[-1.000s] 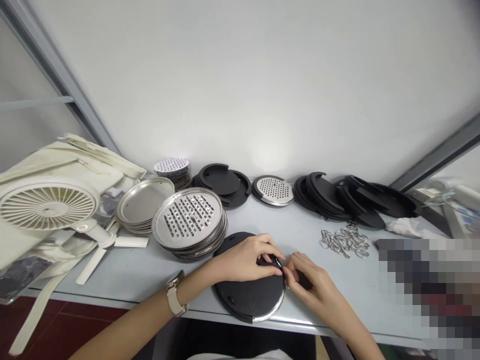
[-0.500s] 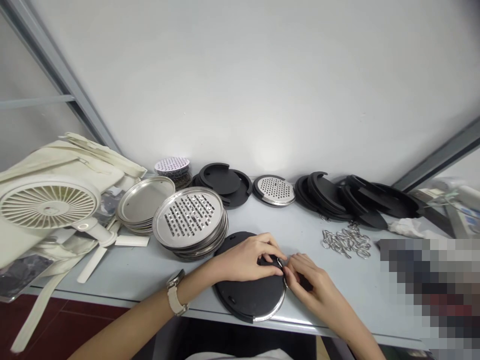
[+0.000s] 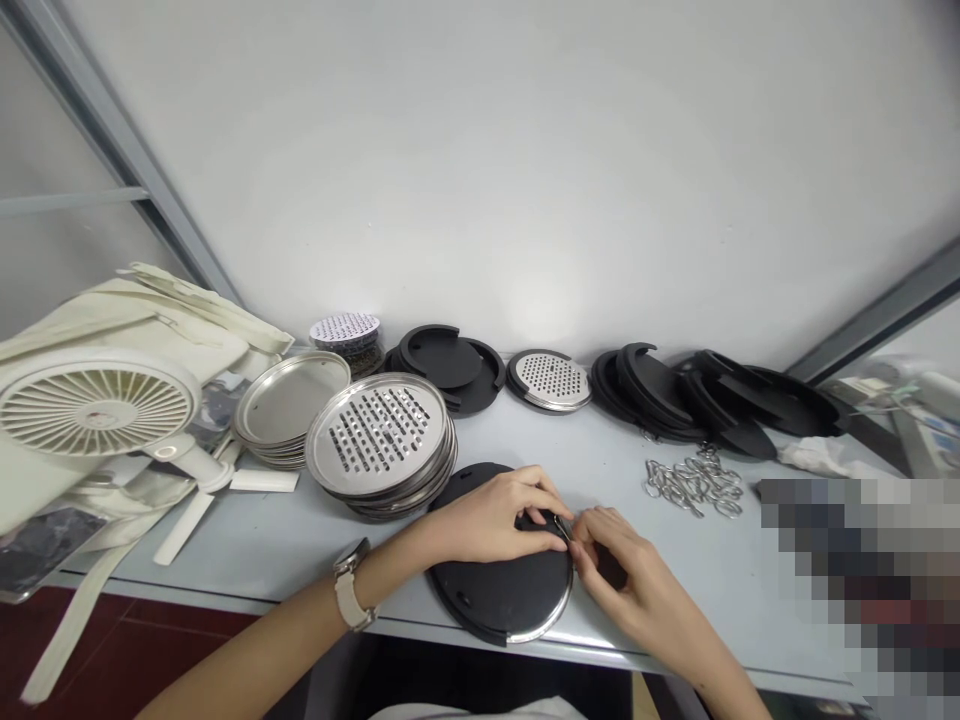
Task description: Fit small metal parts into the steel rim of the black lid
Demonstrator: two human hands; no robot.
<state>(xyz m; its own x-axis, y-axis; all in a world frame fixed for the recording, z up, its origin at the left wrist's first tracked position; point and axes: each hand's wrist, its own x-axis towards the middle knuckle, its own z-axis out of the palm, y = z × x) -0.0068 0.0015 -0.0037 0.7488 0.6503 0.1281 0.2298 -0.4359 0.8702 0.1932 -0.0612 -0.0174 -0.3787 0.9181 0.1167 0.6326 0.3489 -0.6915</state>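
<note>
A round black disc (image 3: pixel 517 590) with a shiny metal rim along its right edge lies flat at the table's front. My left hand (image 3: pixel 499 520) rests over it, thumb and fingers pinching a small metal ring (image 3: pixel 561 527) at the right edge. From the other side, my right hand (image 3: pixel 619 565) has its thumb and fingertips closed at the same ring. Much of the ring is hidden by the fingers. Right of my hands is a pile of similar metal rings (image 3: pixel 694 484).
Stacked perforated metal grater plates (image 3: pixel 386 435) and plain metal plates (image 3: pixel 292 400) stand on the left, beside a white fan (image 3: pixel 97 405). Along the wall lie black holders (image 3: pixel 442 360), a holder with a grater plate (image 3: pixel 553 380), and more black holders (image 3: pixel 660 385).
My right fingertips have shifted slightly at the ring, and the bit of metal that showed below them is now hidden. My left hand and the disc look still.
</note>
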